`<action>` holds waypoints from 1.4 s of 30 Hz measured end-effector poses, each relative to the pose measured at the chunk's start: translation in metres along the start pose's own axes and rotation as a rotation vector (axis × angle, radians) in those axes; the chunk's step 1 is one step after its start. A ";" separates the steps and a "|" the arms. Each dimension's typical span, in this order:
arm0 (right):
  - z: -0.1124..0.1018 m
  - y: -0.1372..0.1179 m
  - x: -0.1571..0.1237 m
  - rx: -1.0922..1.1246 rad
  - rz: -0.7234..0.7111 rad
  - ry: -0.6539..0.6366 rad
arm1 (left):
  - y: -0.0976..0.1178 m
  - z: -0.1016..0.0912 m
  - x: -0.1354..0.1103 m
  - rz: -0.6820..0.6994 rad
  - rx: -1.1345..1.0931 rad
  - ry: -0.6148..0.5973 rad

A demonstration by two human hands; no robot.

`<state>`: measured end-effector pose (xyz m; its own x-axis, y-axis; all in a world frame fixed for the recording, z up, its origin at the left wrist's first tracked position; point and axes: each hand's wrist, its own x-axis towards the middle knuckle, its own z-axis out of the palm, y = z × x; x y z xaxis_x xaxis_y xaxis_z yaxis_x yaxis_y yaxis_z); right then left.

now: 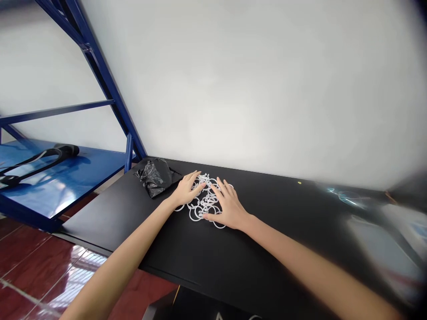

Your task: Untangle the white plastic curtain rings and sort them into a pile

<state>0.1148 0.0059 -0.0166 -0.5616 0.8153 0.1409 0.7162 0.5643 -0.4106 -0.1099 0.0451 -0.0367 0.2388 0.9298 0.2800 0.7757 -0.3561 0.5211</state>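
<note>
Fingers (223, 188) over white rings (209, 200) at mixed angles

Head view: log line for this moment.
left hand: open, over white rings | right hand: open, over same rings | black plastic: crumpled, on black table

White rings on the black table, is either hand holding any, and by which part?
No hold shows: left hand and right hand are spread open over the white rings.

1. Rings (209, 201): white, thin, round, some bearing small projections.
2. State: many together, loosely heaped and overlapping, a few outer ones spreading at the margins.
3. Pose: mostly flat upon the black surface (283, 222), some partly hidden.
</note>
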 end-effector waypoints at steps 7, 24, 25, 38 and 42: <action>0.002 0.005 0.008 -0.038 0.032 -0.132 | 0.017 0.005 0.018 0.123 -0.045 -0.089; -0.037 0.074 -0.101 -0.052 0.185 0.142 | 0.130 0.074 0.024 0.077 -0.365 -0.163; -0.038 0.076 -0.104 -0.042 0.201 0.155 | 0.132 0.073 0.025 0.054 -0.394 -0.161; -0.052 0.061 -0.116 0.297 0.106 0.213 | 0.088 0.022 0.001 -0.052 -0.584 -0.195; -0.050 0.063 -0.117 0.412 0.018 0.352 | 0.093 0.009 -0.006 0.062 -0.441 -0.341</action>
<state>0.2466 -0.0470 -0.0139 -0.3276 0.8583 0.3949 0.4624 0.5102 -0.7252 -0.0338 0.0069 0.0032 0.5083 0.8572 0.0826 0.4539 -0.3482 0.8202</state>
